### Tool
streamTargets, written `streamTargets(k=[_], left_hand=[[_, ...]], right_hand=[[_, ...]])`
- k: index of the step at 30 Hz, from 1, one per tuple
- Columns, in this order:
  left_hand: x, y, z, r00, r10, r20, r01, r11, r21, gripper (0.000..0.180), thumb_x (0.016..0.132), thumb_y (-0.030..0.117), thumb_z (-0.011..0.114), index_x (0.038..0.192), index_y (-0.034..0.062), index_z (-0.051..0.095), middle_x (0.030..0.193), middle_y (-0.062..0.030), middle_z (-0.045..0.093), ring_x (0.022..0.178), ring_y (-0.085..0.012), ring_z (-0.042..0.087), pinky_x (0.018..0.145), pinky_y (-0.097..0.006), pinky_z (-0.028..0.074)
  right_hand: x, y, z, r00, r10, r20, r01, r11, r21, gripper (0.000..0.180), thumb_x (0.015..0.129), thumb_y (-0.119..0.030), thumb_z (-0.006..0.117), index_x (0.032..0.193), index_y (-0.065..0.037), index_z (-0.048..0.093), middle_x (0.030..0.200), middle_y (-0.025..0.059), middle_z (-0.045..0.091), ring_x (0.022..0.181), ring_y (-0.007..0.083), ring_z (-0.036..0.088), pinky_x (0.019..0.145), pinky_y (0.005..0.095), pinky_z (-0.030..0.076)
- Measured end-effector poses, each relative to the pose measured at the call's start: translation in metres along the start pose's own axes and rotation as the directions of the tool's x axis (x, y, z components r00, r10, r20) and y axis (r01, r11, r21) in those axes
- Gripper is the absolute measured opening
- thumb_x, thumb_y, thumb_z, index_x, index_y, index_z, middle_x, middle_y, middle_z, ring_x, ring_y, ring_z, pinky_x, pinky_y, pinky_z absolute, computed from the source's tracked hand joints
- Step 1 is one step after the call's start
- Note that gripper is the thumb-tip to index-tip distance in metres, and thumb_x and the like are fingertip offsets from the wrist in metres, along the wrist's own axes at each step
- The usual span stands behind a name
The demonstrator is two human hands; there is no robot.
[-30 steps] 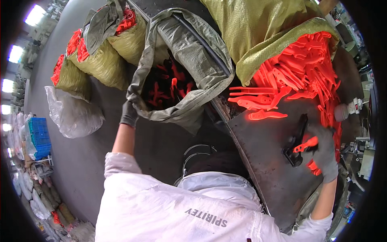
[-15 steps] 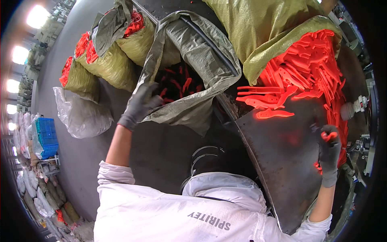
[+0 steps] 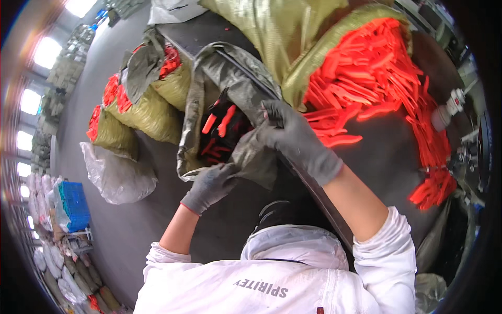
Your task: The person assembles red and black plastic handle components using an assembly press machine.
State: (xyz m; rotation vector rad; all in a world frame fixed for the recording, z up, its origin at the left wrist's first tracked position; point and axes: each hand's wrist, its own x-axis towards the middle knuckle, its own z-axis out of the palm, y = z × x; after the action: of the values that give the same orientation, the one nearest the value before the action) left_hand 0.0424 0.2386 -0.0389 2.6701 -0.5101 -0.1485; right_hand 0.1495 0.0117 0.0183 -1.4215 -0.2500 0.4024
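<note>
A grey sack (image 3: 235, 81) gapes open at the centre, just left of the worktop's edge, and the person's left hand (image 3: 210, 188) and right hand (image 3: 298, 138), both in grey gloves, are closed on its near rim, with a fold of fabric stretched between them. Inside lie a few red and black pieces (image 3: 226, 123), loose and at odd angles. A dark bar (image 3: 251, 77) runs along the sack's far right side. Beyond the right hand, a large yellow-green sack (image 3: 261, 26) lies with its mouth toward the person, spilling a heap of red curved pieces (image 3: 366, 68) onto the worktop (image 3: 379, 144); a smaller bunch (image 3: 433, 189) sits at the heap's lower end. To the left stand yellow-green sacks (image 3: 144, 112) filled with more red parts, a grey cloth (image 3: 144, 73) draped over one, and a clear plastic bag (image 3: 120, 178) slumps beside them. The worktop is dark and flat, and the floor (image 3: 130, 230) is dark grey too. Along the left side are a blue crate (image 3: 74, 206), piled bags (image 3: 65, 275) and bright windows (image 3: 47, 52). Grey block lettering (image 3: 260, 288) crosses the white garment (image 3: 209, 288), upside down in this view.
</note>
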Motion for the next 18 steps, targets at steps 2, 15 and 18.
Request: streamTargets(k=[2,15,18], left_hand=[[0.016,0.014,-0.005,0.972,0.091,-0.215,-0.081,0.995,0.055,0.027,0.078,0.018,0.065,0.103,0.0083,0.060,0.093,-0.0114,0.060,0.080,-0.0314,0.060,0.067,-0.041,0.049],[0.193,0.194,0.054,0.902,0.380,0.204,-0.430,0.764,0.481,0.028,0.081,0.021,0.059,0.107,0.0127,0.059,0.081,-0.0108,0.063,0.071,-0.0303,0.065,0.057,-0.044,0.051],[0.198,0.223,0.067,0.847,0.457,0.273,-0.531,0.757,0.381,0.025,0.081,0.020,0.059,0.105,0.0117,0.060,0.083,-0.0133,0.064,0.073,-0.0312,0.065,0.058,-0.045,0.051]], right_hand=[[-0.050,0.014,-0.024,1.000,-0.023,-0.002,0.023,0.997,0.068,0.029,0.076,-0.008,0.067,0.103,0.000,0.060,0.086,0.0013,0.061,0.075,0.0090,0.055,0.071,0.0253,0.048],[-0.317,-0.001,-0.148,0.729,0.098,-0.677,-0.165,0.986,-0.035,0.029,0.085,-0.007,0.062,0.113,0.001,0.059,0.090,0.0025,0.064,0.082,0.0058,0.057,0.072,0.0222,0.048],[-0.375,-0.013,-0.206,0.477,-0.078,-0.876,-0.286,0.928,-0.238,0.026,0.085,-0.008,0.062,0.111,-0.003,0.062,0.086,0.0030,0.064,0.072,0.0076,0.058,0.066,0.0233,0.050]])
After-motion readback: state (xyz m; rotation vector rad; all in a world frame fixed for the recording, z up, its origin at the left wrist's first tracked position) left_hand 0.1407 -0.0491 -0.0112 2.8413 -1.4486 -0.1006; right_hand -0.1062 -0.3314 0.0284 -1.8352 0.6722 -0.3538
